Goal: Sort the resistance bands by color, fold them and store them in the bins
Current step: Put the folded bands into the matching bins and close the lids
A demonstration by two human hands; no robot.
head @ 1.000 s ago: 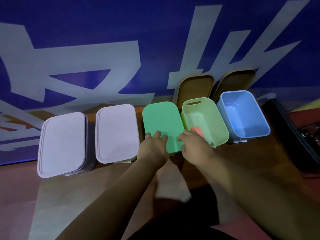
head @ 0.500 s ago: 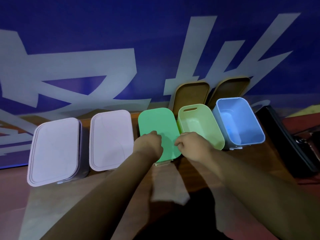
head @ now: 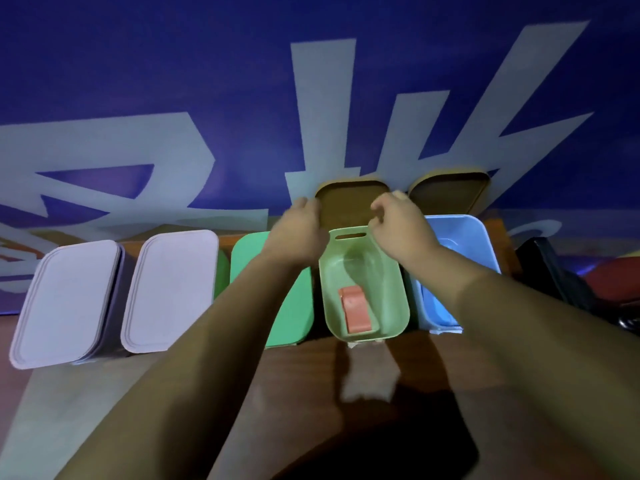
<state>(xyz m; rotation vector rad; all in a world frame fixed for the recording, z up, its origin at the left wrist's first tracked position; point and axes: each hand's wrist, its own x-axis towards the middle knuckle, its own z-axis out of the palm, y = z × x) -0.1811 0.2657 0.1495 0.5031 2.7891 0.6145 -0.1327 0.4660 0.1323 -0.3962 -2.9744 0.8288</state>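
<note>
Blue lettered wall backs a brown tabletop and a row of bins. Behind the open light-green bin, the left hand and right hand grip a leaning tan lid by its side edges. Lifted level and lowered squarely, it should seat over the folded pink band inside.

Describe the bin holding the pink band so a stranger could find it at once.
Along the blue wall runs a row of five bins. The fourth from the left is the pale green bin, between a lidded green bin and an open blue bin. Only it shows a pink band inside.
</note>
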